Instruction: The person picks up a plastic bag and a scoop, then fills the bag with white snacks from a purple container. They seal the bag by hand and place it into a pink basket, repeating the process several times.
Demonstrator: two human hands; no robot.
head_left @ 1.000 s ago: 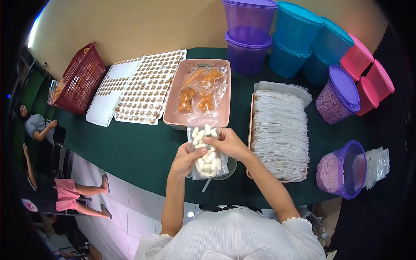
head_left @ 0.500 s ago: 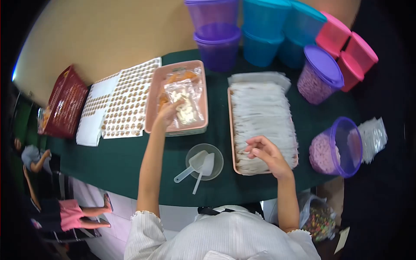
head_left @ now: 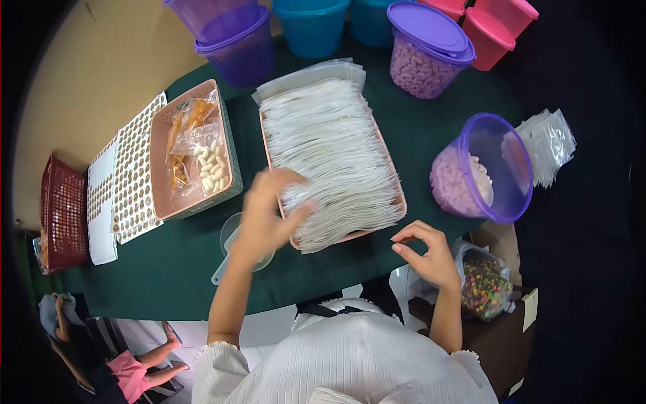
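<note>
My left hand [head_left: 266, 219], smeared by motion, is over the left front edge of a pink tray [head_left: 270, 151] packed with a long row of clear plastic bags [head_left: 336, 168]. Its thumb and fingers are apart, with nothing seen between them. My right hand [head_left: 434, 259] hovers off the tray's front right corner. Those fingers are loosely curled, the thumb tip just short of the index finger, and hold nothing visible. Partly behind my left wrist lies a clear bowl [head_left: 232, 225] with a scoop [head_left: 221, 269]. Left of it, another pink tray [head_left: 161, 158] holds a bag of white pieces [head_left: 212, 165] and orange-filled bags [head_left: 200, 112].
Sticker sheets [head_left: 134, 155] and a dark red basket [head_left: 65, 209] stand left. A tipped purple tub [head_left: 451, 175] of pink pieces, a lidded tub [head_left: 420, 67] and loose plastic bags [head_left: 546, 145] are at right. Blue tubs [head_left: 309, 30] line the back. Another person [head_left: 131, 374] is lower left.
My left hand has left the bag of white pieces and come right to the packed bags. My right hand has moved off those bags toward the table's front edge. The view has turned and shifted.
</note>
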